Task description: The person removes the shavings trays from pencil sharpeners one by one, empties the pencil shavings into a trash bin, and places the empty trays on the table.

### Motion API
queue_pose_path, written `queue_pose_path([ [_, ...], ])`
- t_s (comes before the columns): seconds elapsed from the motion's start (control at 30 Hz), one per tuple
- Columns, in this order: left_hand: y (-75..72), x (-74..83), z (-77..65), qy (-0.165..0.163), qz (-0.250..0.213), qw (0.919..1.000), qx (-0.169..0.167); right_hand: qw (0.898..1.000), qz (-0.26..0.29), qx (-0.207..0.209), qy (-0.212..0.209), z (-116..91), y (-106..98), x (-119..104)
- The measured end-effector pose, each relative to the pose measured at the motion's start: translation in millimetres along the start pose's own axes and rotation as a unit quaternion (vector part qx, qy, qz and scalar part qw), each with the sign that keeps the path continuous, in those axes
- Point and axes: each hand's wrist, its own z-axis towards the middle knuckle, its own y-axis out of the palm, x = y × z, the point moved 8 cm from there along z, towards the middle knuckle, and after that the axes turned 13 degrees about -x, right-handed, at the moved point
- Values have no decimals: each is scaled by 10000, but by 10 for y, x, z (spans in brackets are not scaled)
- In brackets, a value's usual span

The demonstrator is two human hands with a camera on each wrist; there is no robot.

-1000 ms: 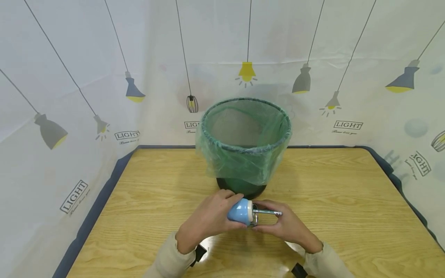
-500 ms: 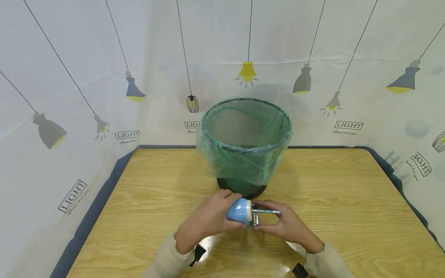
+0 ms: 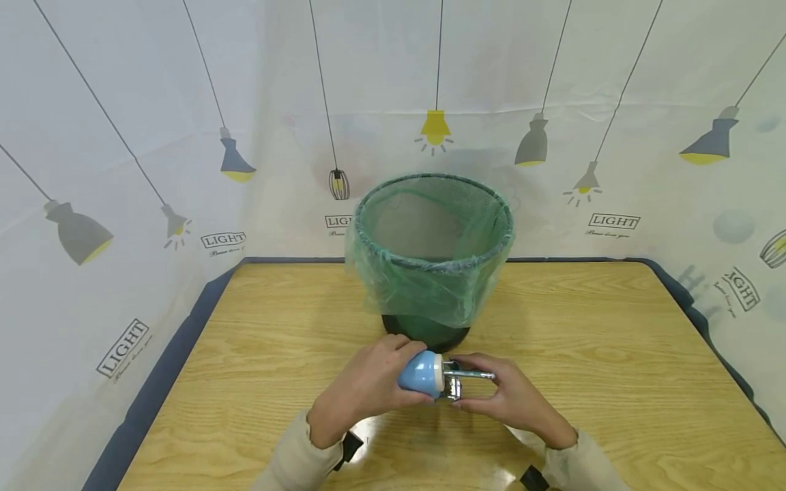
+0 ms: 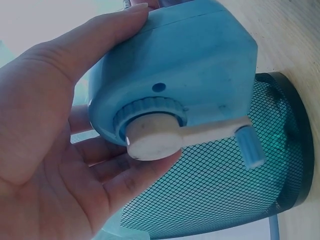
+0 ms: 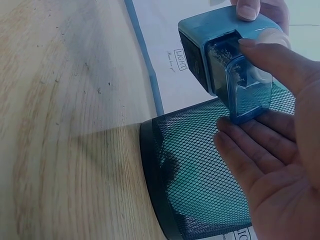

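Note:
My left hand grips the rounded blue body of a crank pencil sharpener, just in front of a bin. In the left wrist view its white crank arm ends in a small blue knob. A clear bluish shavings drawer sticks partway out of the sharpener in the right wrist view, with shavings inside. My right hand pinches this drawer between the thumb on one side and fingertips on the other. A shiny metal bar projects toward the right hand.
The green mesh bin stands upright behind the hands, a translucent green bag folded over its rim. Both stand on a wood-grain table. A lamp-printed backdrop encloses the table's back and sides.
My right hand has shifted slightly to the right, and the drawer shows a little farther out of the sharpener. My left hand has kept its grip, nearly still.

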Motion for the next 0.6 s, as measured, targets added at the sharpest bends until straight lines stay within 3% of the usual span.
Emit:
queue_pose_path([
  [0.2,-6,-6,-10,-8,-54,10000,9,9999,4,15,100,-20,-14,30],
  [0.6,-9,-16,-23,-45,-58,10000,-20,9998,-158,-5,-136,-36,-26,8],
])
